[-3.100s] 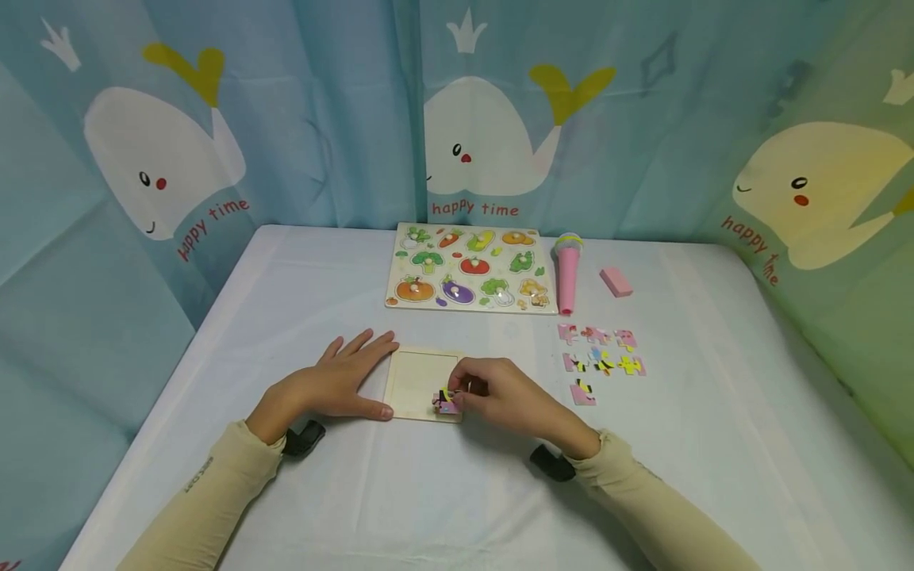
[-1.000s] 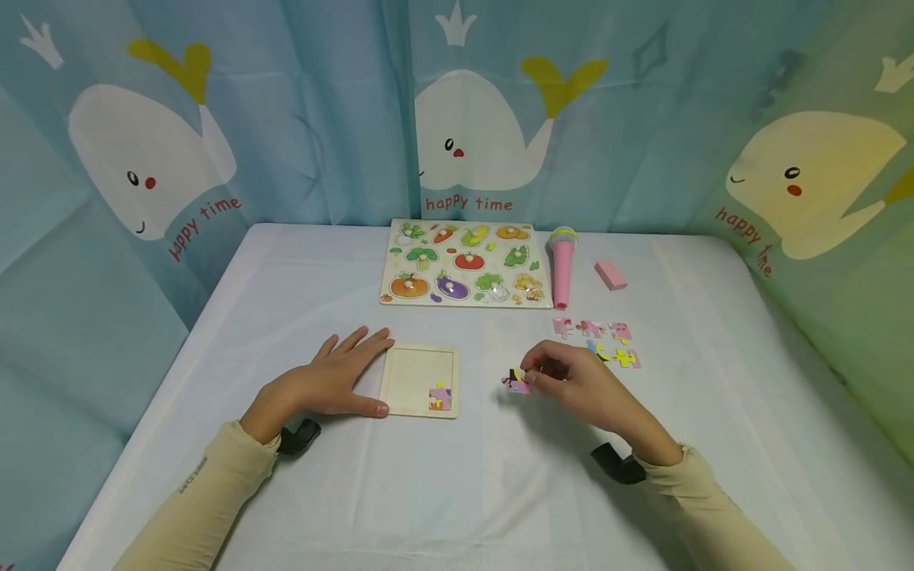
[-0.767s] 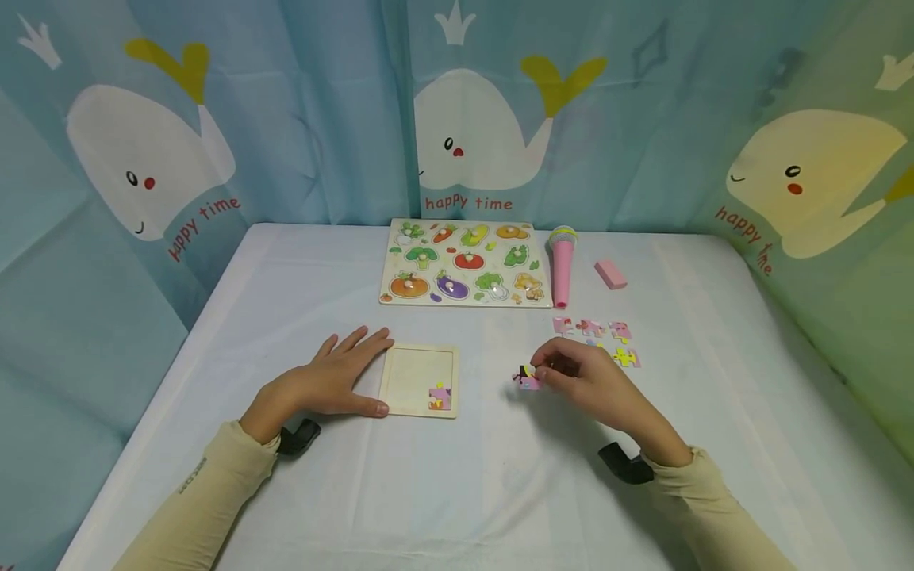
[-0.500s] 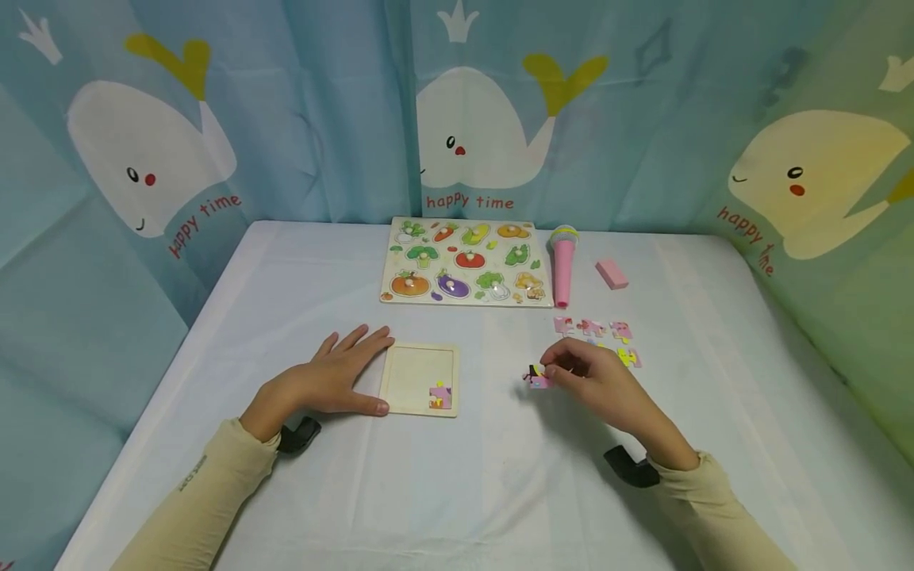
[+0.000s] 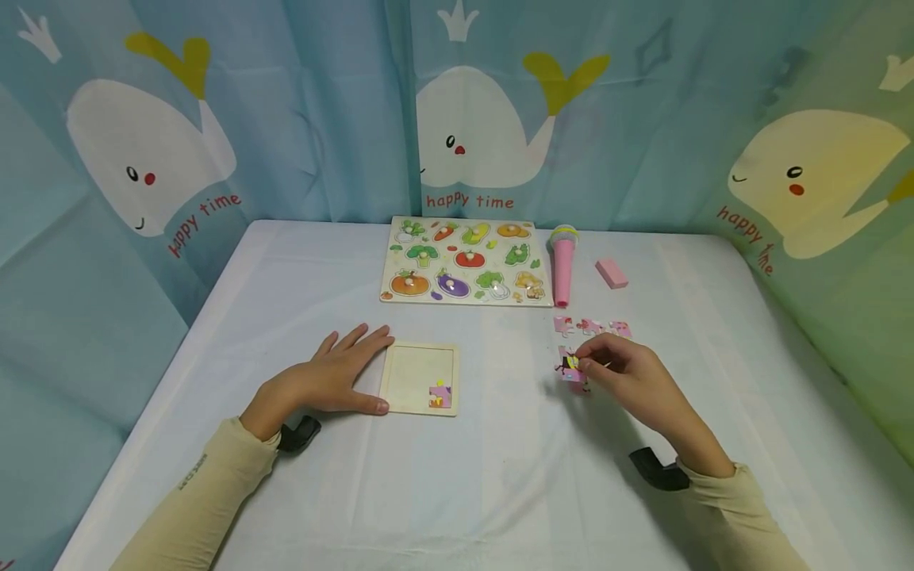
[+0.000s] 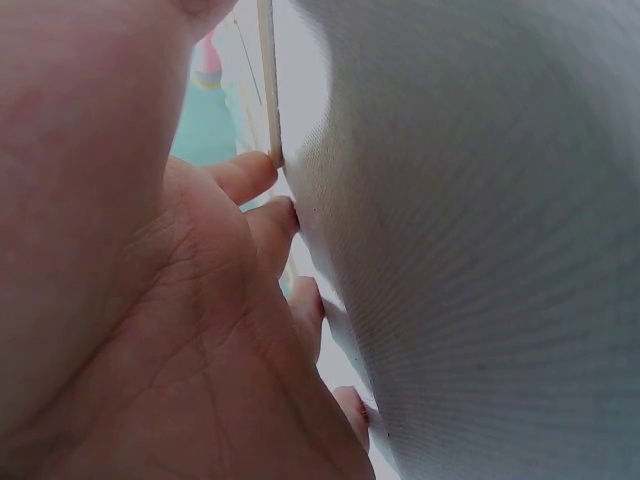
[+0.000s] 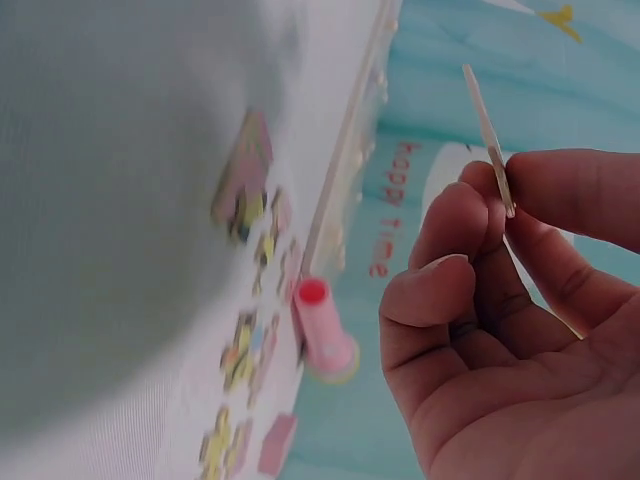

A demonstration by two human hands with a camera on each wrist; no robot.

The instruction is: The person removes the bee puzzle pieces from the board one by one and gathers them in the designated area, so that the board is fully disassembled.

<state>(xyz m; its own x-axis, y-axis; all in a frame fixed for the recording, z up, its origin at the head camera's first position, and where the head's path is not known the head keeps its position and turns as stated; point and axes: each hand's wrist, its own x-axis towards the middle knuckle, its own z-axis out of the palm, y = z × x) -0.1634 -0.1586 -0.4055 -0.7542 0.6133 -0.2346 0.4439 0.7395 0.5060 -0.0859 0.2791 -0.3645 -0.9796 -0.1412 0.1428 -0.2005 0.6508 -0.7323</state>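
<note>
My left hand [image 5: 324, 385] lies on the table with its fingers spread, thumb and index fingertip touching the left edge of a small square wooden puzzle tray [image 5: 410, 377]. One pink and yellow jigsaw piece [image 5: 439, 395] sits in the tray's lower right corner. Thumb and fingers of my right hand [image 5: 646, 388] pinch a pink, black and yellow jigsaw piece [image 5: 570, 367] above the table. The right wrist view shows that held piece [image 7: 485, 125] edge-on. Loose jigsaw pieces [image 5: 563, 326] lie beneath and beyond the right hand, some hidden by it.
A vegetable peg puzzle board [image 5: 460, 274] lies at the back of the table. To its right are a pink toy microphone [image 5: 563, 270] and a pink block [image 5: 612, 274]. A whale-print curtain [image 5: 314, 119] stands behind the white-covered table [image 5: 443, 492].
From the tray's lower right corner, my right hand has moved right with the pinched jigsaw piece, to above the loose pieces. A piece shows in that corner. My left hand stays at the tray.
</note>
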